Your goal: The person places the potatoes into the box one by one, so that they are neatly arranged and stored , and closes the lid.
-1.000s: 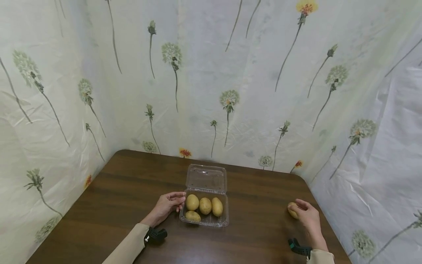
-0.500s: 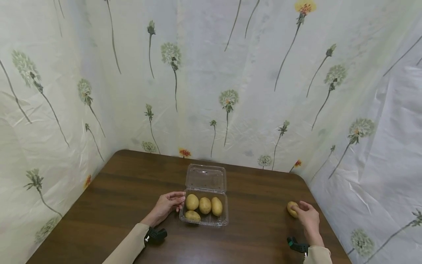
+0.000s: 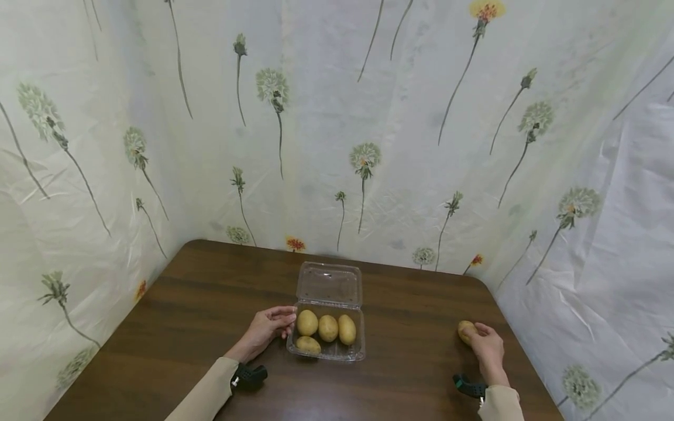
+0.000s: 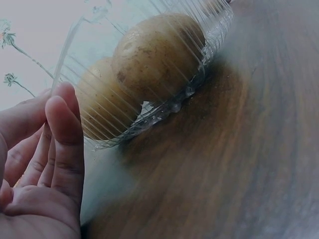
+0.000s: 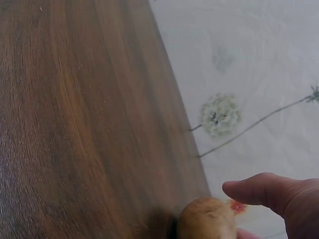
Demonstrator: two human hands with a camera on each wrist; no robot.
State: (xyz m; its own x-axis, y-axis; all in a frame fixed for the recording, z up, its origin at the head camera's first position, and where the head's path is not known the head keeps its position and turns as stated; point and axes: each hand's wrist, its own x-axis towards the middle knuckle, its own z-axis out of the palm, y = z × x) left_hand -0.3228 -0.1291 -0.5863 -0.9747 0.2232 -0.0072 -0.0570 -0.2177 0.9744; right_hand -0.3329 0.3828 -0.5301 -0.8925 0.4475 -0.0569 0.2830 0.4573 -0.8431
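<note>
A clear plastic clamshell container [image 3: 330,285] stands with its lid raised in the head view. Several yellow potatoes [image 3: 328,328] lie in its lower half. At the container's left side, my left hand [image 3: 265,327] pinches the rim between thumb and fingers; the left wrist view shows the fingertips [image 4: 65,112] at the plastic edge. Far to the right, a single potato [image 3: 466,332] lies on the table, with my right hand [image 3: 488,349] close against its right side. In the right wrist view, the extended thumb [image 5: 259,191] stands apart from this potato [image 5: 207,219].
The brown wooden table [image 3: 411,327] has its right edge [image 5: 182,109] just beyond the single potato. A pale flower-print curtain [image 3: 316,128] surrounds the table at the back and sides. A dark wrist strap [image 3: 247,374] is on each arm.
My right hand shifts slightly away from the single potato, then back left against it. The potato itself barely moves. My left hand and the container stay in place.
</note>
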